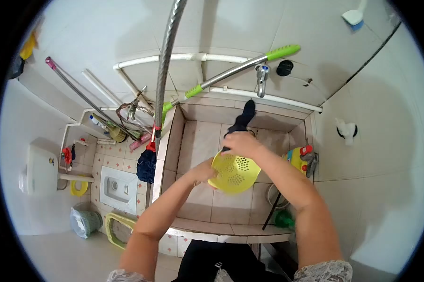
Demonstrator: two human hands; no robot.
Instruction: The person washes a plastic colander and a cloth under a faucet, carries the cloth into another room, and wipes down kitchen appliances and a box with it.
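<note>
My left hand grips the left rim of a yellow plastic colander, which is tilted over a tiled basin. My right hand is closed on a dark cloth, long and narrow like a sock. The cloth stretches from my fingers up toward the basin's back wall, and its lower end reaches the colander's top rim. My right fingers are partly hidden, beside that rim. Behind the cloth, a dark ring-shaped edge is only partly visible.
A metal tap and a green-handled pole are above the basin. Yellow bottles stand at its right, near a green object. A mop hangs outside the left edge. A squat toilet lies left.
</note>
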